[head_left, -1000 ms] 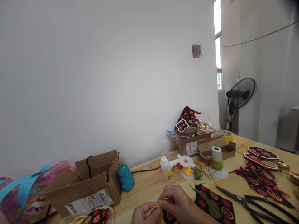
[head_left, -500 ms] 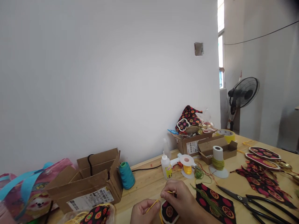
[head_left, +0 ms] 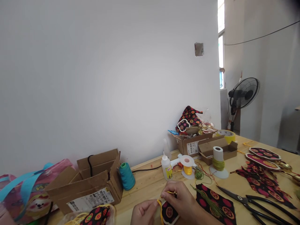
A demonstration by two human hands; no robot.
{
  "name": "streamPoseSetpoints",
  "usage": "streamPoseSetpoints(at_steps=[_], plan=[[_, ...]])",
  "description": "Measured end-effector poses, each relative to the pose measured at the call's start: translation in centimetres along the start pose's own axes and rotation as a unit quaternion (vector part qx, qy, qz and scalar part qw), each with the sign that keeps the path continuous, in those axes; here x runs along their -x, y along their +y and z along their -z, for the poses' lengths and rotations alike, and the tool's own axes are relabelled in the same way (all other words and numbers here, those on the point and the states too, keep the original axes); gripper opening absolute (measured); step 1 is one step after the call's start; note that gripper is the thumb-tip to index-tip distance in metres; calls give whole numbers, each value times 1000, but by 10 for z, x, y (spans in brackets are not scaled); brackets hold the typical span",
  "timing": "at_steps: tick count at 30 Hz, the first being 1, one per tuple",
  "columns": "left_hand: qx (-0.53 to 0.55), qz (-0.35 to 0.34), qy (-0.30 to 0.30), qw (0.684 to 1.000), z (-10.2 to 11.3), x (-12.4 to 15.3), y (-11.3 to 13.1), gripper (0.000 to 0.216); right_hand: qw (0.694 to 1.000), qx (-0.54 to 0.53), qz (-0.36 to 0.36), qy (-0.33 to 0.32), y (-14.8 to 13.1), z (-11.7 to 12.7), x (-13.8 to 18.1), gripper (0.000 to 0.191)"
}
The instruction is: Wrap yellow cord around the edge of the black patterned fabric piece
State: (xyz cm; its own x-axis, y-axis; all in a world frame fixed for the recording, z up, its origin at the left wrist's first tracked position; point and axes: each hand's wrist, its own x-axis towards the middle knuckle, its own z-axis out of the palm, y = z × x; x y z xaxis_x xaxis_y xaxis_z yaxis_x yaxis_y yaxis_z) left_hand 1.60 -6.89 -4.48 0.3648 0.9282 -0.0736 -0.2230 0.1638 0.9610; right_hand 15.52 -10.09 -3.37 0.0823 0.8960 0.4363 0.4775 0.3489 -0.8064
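Observation:
At the bottom edge, my left hand (head_left: pixel 143 213) and my right hand (head_left: pixel 180 199) both pinch a yellow cord (head_left: pixel 160 207) between fingertips. The cord runs down along a small black patterned fabric piece (head_left: pixel 169 212) with a white edge, which sits under my right hand's fingers. Both hands are closed and almost touch each other above the wooden table (head_left: pixel 145 184).
Scissors (head_left: pixel 239 197), black pliers (head_left: pixel 269 206), a patterned cloth with green tassel (head_left: pixel 215 204), spools of yellow thread (head_left: pixel 187 165) and green thread (head_left: pixel 218 161), a glue bottle (head_left: pixel 166 168), a teal cone (head_left: pixel 127 176), cardboard boxes (head_left: pixel 91 184), patterned pieces (head_left: pixel 262 178), a fan (head_left: pixel 243 93).
My left hand has moved closer to the right hand, bunching the yellow cord into a shorter loop. The view has shifted slightly.

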Motion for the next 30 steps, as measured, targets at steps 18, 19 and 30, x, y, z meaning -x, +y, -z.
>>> streamPoseSetpoints(at_steps=[18,19,30], plan=[[-14,50,12,999,8,-3,-6,34,996,-73,-25,35,5,-6,0,19],[-8,48,17,999,8,-3,-7,35,994,-92,-47,33,6,-6,0,19],[61,-12,8,998,-4,2,4,22,980,-156,-120,17,13,-11,1,26]])
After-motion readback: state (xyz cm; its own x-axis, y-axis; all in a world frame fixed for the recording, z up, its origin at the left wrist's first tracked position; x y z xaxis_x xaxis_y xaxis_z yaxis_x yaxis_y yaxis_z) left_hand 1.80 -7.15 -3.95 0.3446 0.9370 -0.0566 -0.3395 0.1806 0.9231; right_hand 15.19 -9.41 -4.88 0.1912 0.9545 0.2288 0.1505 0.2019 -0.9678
